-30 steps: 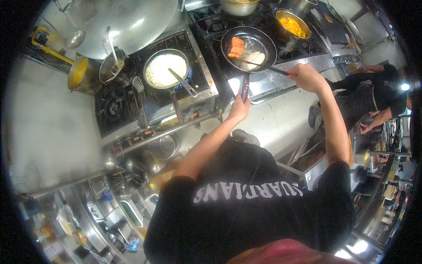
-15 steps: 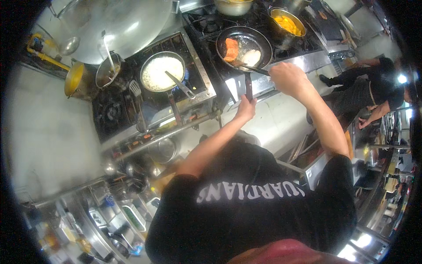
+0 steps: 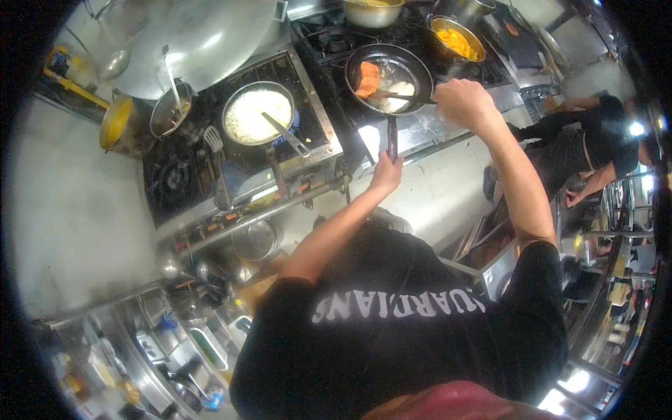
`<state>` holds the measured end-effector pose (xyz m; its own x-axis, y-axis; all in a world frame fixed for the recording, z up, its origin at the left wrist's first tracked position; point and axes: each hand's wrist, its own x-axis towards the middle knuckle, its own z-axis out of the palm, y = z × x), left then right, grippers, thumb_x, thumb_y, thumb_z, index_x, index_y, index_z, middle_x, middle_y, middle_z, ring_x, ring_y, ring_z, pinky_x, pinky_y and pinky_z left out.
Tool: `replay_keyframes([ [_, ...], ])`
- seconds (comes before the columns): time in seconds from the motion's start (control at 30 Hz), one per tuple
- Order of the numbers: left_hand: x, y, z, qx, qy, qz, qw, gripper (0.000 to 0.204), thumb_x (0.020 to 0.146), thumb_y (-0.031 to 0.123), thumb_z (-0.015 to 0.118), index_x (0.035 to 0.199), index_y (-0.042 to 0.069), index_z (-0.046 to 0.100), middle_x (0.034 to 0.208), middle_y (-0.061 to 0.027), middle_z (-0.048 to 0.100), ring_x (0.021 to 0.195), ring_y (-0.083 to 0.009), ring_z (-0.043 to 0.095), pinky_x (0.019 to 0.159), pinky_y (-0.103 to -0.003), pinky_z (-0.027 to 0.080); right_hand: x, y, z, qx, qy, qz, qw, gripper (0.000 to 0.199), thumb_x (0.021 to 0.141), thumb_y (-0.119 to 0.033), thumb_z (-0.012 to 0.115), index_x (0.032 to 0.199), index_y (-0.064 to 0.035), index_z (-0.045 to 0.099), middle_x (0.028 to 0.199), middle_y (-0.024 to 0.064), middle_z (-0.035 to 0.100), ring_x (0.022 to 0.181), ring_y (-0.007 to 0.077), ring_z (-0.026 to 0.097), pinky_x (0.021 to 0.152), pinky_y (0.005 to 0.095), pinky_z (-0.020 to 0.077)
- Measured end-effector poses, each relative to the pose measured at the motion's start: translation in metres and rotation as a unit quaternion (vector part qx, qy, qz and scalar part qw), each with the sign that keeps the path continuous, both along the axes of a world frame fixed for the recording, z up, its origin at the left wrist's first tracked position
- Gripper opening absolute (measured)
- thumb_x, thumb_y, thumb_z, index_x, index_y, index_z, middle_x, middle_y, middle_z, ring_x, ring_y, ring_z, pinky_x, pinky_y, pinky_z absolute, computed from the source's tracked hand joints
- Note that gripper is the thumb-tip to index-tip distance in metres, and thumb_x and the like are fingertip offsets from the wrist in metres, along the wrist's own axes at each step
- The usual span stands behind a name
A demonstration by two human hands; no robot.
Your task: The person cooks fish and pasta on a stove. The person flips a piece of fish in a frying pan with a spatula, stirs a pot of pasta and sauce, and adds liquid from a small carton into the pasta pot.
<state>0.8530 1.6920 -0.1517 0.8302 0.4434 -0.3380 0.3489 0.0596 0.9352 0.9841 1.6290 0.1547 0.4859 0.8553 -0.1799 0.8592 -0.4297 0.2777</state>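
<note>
My left hand (image 3: 386,173) is closed round the handle of a black frying pan (image 3: 399,64) on the stove. In the pan lie an orange piece of fish (image 3: 367,79), resembling salmon, and a pale piece (image 3: 399,99), its kind unclear. My right hand (image 3: 465,105) grips a dark spatula (image 3: 418,99) at the pan's right rim. The spatula reaches low across the pan, over the pale piece toward the orange one; its head is partly blurred. To the left, a second pan (image 3: 256,113) of bubbling pale liquid sits over a blue flame, with a metal utensil (image 3: 285,134) resting in it.
Behind at left looms a huge metal wok (image 3: 189,49). A pot of yellow pieces (image 3: 456,42) stands right of the black pan. A slotted turner (image 3: 213,138) lies at the left burners. Another person (image 3: 595,140) works at the right.
The spatula has swung lower over the pale piece, its head shifting slightly up and right. My right hand has moved slightly up. The pan has shifted a little.
</note>
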Motion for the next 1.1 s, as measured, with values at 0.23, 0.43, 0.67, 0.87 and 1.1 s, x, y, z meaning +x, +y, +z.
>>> replay_keyframes([
  [0.23,-0.021,0.034,0.013,0.044,0.029,0.012,0.999,0.053,0.098,0.035,0.062,0.133,-0.002,0.048,0.111,-0.0288,0.069,0.106,-0.0454,0.067,0.094,-0.051,0.05,0.011,-0.035,-0.009,-0.012,0.018,-0.044,0.999,0.024,0.089,-0.017,0.058,0.102,-0.0092,0.077,0.097,0.0199,0.074,0.093,0.039,0.073,0.082,0.0498,0.0587],
  [0.43,-0.031,0.05,0.029,0.088,0.043,-0.037,0.995,0.052,0.098,0.037,0.06,0.135,0.002,0.048,0.118,-0.0282,0.067,0.111,-0.0441,0.066,0.095,-0.051,0.049,0.011,-0.057,-0.041,0.089,0.074,-0.149,0.982,0.027,0.095,-0.021,0.059,0.116,-0.0176,0.074,0.101,0.0192,0.074,0.096,0.0387,0.071,0.086,0.0512,0.0563],
  [0.67,-0.028,0.045,0.032,0.115,0.054,-0.041,0.991,0.053,0.098,0.037,0.06,0.135,0.001,0.048,0.119,-0.0302,0.066,0.113,-0.0454,0.064,0.098,-0.052,0.048,0.0,-0.05,-0.03,0.121,0.051,-0.132,0.982,0.023,0.091,-0.019,0.065,0.111,-0.0155,0.077,0.098,0.0184,0.074,0.096,0.0374,0.072,0.086,0.049,0.0574],
  [0.87,-0.025,0.039,0.017,0.078,0.058,-0.038,0.995,0.052,0.099,0.036,0.058,0.133,-0.002,0.048,0.12,-0.0309,0.065,0.113,-0.0464,0.064,0.098,-0.051,0.048,-0.01,-0.038,0.005,0.049,0.051,-0.09,0.993,0.016,0.087,-0.021,0.068,0.095,-0.0099,0.078,0.097,0.0173,0.075,0.096,0.0358,0.073,0.086,0.0466,0.0583],
  [1.1,-0.018,0.017,0.029,0.073,0.057,-0.032,0.995,0.05,0.101,0.031,0.056,0.134,-0.005,0.041,0.117,-0.0352,0.064,0.112,-0.0487,0.063,0.097,-0.053,0.047,-0.02,-0.022,-0.025,0.05,0.049,-0.05,0.996,0.021,0.084,-0.008,0.057,0.087,0.0008,0.076,0.086,0.0231,0.074,0.084,0.0387,0.075,0.076,0.0483,0.061],
])
